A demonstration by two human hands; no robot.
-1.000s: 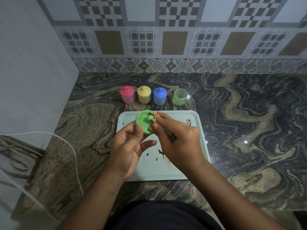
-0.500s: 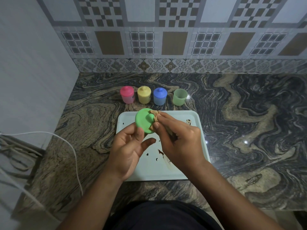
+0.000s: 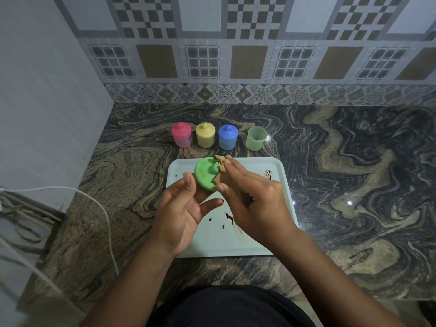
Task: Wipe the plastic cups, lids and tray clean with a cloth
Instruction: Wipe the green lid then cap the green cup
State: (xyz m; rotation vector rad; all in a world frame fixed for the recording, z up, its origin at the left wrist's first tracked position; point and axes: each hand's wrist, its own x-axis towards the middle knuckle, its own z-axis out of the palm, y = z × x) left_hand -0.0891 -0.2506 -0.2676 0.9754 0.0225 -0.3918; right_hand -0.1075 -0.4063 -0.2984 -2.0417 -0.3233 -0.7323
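Observation:
My left hand point(image 3: 180, 208) holds a green lid point(image 3: 205, 174) by its edge above the pale tray point(image 3: 282, 185). My right hand point(image 3: 254, 201) pinches a small brown cloth point(image 3: 220, 164) against the lid's knob and right side. Brown smears and dark spots lie on the tray beneath my hands. Behind the tray stand a pink cup point(image 3: 181, 135), a yellow cup point(image 3: 205, 135) and a blue cup point(image 3: 227, 137), each with its lid on, and an uncovered green cup point(image 3: 256, 138).
The tray lies on a dark marbled counter point(image 3: 354, 185) that ends at a tiled wall at the back. A plain wall closes the left side. A white cable point(image 3: 101, 208) loops over the counter's left edge, with more cords below.
The green lid has turned slightly in my left hand, and the cloth in my right hand has shifted along its knob. The cups and tray have not moved.

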